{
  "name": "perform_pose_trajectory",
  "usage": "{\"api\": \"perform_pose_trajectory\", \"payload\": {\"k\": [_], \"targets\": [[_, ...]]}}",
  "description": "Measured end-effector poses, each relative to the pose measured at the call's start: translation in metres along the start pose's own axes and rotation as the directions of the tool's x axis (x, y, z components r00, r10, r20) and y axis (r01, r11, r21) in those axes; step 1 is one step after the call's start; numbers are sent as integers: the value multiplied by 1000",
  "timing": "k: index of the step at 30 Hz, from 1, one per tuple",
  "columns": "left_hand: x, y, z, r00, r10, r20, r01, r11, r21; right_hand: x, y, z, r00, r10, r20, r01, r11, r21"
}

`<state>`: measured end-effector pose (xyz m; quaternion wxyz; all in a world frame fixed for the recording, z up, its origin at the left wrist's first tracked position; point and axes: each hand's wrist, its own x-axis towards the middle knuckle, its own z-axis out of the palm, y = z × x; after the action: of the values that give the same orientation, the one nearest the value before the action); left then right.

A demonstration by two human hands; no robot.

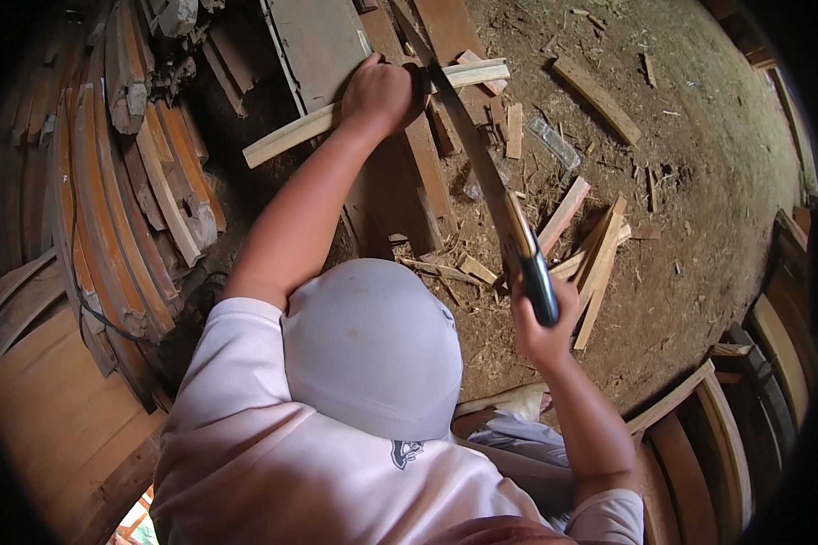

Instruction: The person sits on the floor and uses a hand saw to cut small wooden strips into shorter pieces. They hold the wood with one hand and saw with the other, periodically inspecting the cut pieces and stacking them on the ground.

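My left hand (384,94) is closed over a pale wooden strip (291,136), pressing it across a wide board (323,45) at the upper middle. In my right hand (543,322), lower and to the right, is the black and wooden handle of a handsaw (482,154). Its long blade slants up and left, crossing the strip just right of my left hand. The blade's teeth are too fine to make out. The strip's short right end sticks out past the blade.
Curved orange-brown wooden pieces (91,200) are stacked at left. Offcuts (600,272) and a loose plank (597,100) lie on the dirt floor (700,182) among wood chips. Wooden frames (723,436) stand at lower right. A pale cap (373,345) and shirt fill the lower middle.
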<state>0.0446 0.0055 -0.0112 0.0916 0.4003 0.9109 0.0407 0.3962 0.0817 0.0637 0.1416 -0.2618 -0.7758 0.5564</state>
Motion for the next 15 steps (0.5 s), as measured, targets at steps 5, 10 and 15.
{"api": "perform_pose_trajectory", "payload": {"k": [5, 10, 15], "targets": [[22, -31, 64, 955, 29, -294, -37, 999, -20, 88, 7, 64, 988, 152, -21, -140, 949, 282], [24, -40, 74, 940, 16, -340, -38, 998, -57, 38, 22, 38, 996, 90, -8, -89, 989, 117], [2, -4, 10, 992, 55, -118, -45, 995, 88, 2, 2, 0, 998, 33, 54, -37, 996, 87]]}}
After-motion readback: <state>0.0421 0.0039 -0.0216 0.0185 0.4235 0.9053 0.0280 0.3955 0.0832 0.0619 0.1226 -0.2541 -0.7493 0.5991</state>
